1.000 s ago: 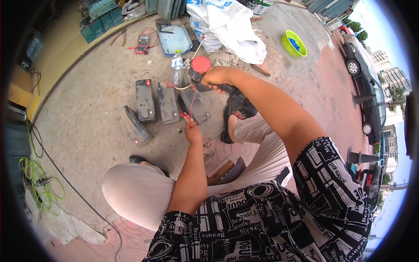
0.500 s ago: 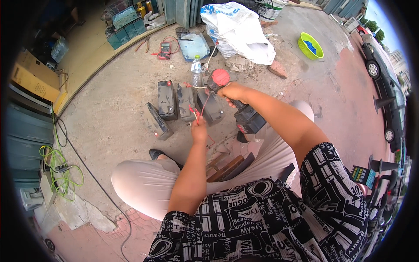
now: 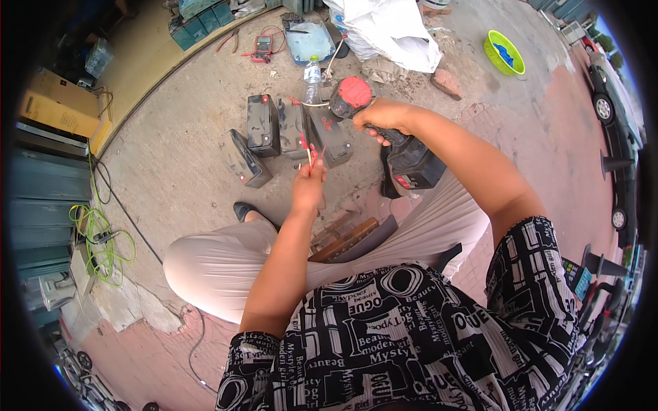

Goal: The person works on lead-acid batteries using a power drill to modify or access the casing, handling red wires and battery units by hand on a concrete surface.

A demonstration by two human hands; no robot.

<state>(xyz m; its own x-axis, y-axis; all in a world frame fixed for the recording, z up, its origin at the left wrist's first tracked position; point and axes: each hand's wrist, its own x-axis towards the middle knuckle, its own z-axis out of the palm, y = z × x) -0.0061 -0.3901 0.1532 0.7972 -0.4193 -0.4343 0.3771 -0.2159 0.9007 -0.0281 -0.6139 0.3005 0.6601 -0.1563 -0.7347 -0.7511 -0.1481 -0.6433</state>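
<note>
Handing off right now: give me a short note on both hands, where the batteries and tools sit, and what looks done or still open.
Left hand: pinching a thin red wire.
Right hand: gripping the cordless driver, red head over the batteries.
Four dark batteries lie on the concrete ahead; one is tipped, apart from the row.
Done: cannot tell which terminals are finished.
Left: the held wire is not yet fastened.

A tan cardboard box (image 3: 58,104) is sitting at far left; a red multimeter (image 3: 262,46) is lying near the top.

Outdoor repair yard, concrete ground (image 3: 185,157), batteries (image 3: 262,123), multimeter (image 3: 263,46), parked cars (image 3: 604,96)
</note>
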